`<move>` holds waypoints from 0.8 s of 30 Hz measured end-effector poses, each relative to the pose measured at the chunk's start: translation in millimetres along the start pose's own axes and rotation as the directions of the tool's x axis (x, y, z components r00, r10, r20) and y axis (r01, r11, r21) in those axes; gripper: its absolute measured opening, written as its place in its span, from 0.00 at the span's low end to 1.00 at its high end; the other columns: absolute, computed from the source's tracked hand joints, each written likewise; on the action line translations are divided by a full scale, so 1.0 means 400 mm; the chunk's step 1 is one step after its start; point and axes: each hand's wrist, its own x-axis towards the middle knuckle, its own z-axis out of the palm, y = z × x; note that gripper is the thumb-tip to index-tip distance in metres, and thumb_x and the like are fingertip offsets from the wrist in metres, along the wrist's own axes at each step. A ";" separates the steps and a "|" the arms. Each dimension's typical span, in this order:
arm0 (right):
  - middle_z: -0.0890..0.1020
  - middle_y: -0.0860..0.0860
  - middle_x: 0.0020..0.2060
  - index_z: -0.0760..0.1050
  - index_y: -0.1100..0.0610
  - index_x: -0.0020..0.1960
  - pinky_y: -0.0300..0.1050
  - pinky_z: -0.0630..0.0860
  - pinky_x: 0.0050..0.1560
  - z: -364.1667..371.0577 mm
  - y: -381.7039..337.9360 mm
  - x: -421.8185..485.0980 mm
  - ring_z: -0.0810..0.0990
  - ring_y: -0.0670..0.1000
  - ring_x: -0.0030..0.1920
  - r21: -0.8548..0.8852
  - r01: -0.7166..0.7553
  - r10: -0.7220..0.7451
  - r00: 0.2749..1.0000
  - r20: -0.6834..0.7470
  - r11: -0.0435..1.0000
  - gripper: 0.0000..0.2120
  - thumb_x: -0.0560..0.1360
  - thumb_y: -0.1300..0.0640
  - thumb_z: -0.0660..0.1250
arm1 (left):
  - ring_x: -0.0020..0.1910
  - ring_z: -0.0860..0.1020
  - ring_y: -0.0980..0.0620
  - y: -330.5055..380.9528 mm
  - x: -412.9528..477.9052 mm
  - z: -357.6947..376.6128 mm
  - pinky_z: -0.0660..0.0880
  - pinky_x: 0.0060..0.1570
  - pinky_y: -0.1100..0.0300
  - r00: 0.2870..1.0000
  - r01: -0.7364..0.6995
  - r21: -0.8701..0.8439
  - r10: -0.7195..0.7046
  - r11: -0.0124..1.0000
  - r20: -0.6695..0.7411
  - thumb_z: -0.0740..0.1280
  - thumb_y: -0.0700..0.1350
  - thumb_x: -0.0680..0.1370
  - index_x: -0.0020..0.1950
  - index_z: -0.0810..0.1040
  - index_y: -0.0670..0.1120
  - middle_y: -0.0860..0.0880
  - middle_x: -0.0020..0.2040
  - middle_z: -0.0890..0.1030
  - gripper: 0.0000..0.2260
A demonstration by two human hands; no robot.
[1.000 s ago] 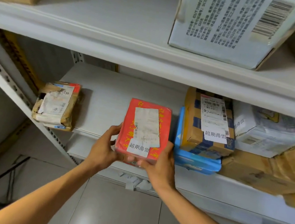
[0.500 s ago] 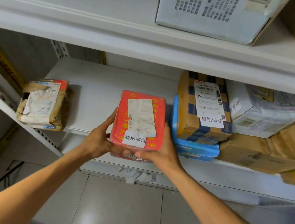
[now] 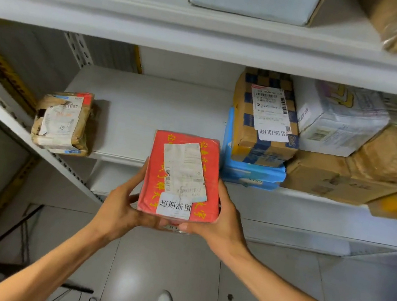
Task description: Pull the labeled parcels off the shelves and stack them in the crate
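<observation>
Red parcel [image 3: 182, 176] is hanging at the lower shelf [image 3: 145, 114] lip, mostly over bare floor [image 3: 172, 265]. Glossy wrap is looking slick, so it could be sliding thru if I'm easing the squeeze. Left hand [image 3: 119, 206] & right hand [image 3: 223, 223] are gripping its sides, fingers curling under the btm, forearms reaching fwd. Crate isn't in view.

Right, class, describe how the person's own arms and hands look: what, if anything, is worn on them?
Both arms are bare as far as the frame shows: no sleeve on the left arm or right arm. The left hand and right hand wear no gloves, and no watch, band or ring shows on them.
</observation>
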 end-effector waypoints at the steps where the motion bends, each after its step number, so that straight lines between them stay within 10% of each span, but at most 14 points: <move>1: 0.83 0.40 0.53 0.66 0.42 0.71 0.51 0.83 0.49 -0.008 -0.001 -0.022 0.82 0.43 0.53 -0.003 0.001 -0.001 1.000 0.009 1.000 0.51 0.55 0.68 0.82 | 0.63 0.78 0.51 0.001 -0.020 0.009 0.79 0.56 0.45 1.000 0.001 0.000 -0.001 1.000 0.002 0.84 0.50 0.55 0.75 0.58 0.66 0.56 0.62 0.80 0.55; 15: 0.83 0.41 0.53 0.67 0.43 0.70 0.47 0.81 0.51 -0.324 0.088 -0.396 0.82 0.43 0.53 0.095 -0.072 0.098 0.945 -0.311 0.993 0.49 0.56 0.67 0.82 | 0.64 0.76 0.57 0.110 -0.085 0.395 0.74 0.64 0.49 0.939 -0.178 0.183 0.111 0.967 0.326 0.83 0.53 0.58 0.76 0.56 0.65 0.60 0.66 0.77 0.53; 24: 0.83 0.44 0.56 0.68 0.52 0.71 0.41 0.80 0.51 -0.674 0.166 -0.766 0.82 0.45 0.55 0.193 -0.057 0.186 0.620 -0.763 0.980 0.49 0.54 0.68 0.83 | 0.68 0.72 0.61 0.275 -0.097 0.965 0.74 0.64 0.53 0.624 -0.378 0.076 0.193 0.923 0.757 0.82 0.50 0.58 0.77 0.57 0.63 0.63 0.68 0.74 0.53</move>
